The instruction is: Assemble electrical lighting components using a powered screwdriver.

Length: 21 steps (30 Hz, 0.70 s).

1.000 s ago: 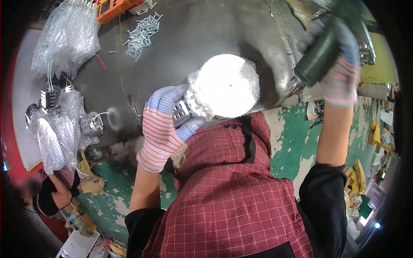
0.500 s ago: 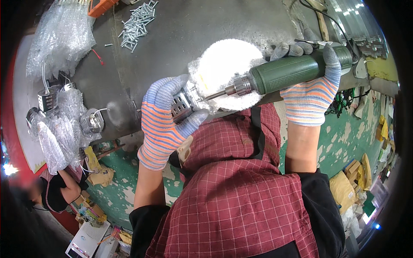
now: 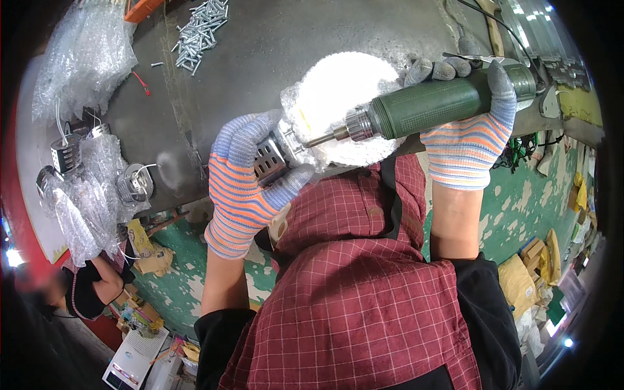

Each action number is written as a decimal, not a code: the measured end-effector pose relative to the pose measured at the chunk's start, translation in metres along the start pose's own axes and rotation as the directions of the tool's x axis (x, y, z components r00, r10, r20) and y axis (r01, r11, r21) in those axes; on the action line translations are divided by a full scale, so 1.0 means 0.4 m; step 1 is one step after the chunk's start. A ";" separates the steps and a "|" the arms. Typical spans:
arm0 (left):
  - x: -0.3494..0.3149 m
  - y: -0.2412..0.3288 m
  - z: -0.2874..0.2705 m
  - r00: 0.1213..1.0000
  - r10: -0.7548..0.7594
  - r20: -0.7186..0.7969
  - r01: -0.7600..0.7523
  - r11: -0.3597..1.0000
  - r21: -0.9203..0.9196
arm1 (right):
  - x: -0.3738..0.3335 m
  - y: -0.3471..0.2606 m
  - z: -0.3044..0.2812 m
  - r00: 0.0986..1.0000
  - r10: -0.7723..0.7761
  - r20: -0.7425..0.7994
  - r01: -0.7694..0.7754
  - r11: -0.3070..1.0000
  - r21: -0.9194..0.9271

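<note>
Head view: slotted housing (image 3: 270,160) between pinching left fingers (image 3: 249,138), green screwdriver (image 3: 434,107) inside curled right fingers (image 3: 444,71).

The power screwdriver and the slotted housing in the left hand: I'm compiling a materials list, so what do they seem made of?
Power screwdriver: probably matte green plastic, judging by its finely textured surface; its chuck looks like polished metal, with bright highlights. Slotted housing: likely shiny sheet metal, given its grey gleam and neat slots.

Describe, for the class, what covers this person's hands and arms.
The left hand and right hand wear knitted gloves, striped orange, blue and whitish, turning blue-grey toward the tips. Black sleeves stop around the elbows; the forearms are bare.
</note>
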<state>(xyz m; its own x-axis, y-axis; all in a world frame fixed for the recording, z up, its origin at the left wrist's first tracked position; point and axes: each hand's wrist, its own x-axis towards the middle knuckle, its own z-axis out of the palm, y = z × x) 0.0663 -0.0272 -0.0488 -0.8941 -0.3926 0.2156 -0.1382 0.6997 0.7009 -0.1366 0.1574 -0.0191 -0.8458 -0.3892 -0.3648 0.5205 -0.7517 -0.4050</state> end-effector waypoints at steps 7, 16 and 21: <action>0.002 -0.003 -0.006 1.000 0.014 0.009 -0.014 0.999 0.033 | 0.020 0.000 -0.013 0.998 0.056 0.033 -0.057 0.998 0.025; 0.010 -0.006 -0.006 0.995 0.102 -0.007 -0.102 0.991 0.084 | 0.017 0.001 -0.010 0.998 0.067 -0.011 -0.067 0.997 -0.033; 0.004 0.000 -0.003 0.998 0.066 -0.016 -0.066 0.997 0.038 | 0.016 0.022 -0.004 0.998 0.019 -0.066 -0.022 0.999 -0.044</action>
<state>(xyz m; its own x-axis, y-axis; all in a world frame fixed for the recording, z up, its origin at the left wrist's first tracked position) 0.0656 -0.0286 -0.0477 -0.8942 -0.3549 0.2727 -0.0953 0.7464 0.6587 -0.1374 0.1492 -0.0264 -0.8263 -0.3676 -0.4267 0.5436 -0.7189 -0.4333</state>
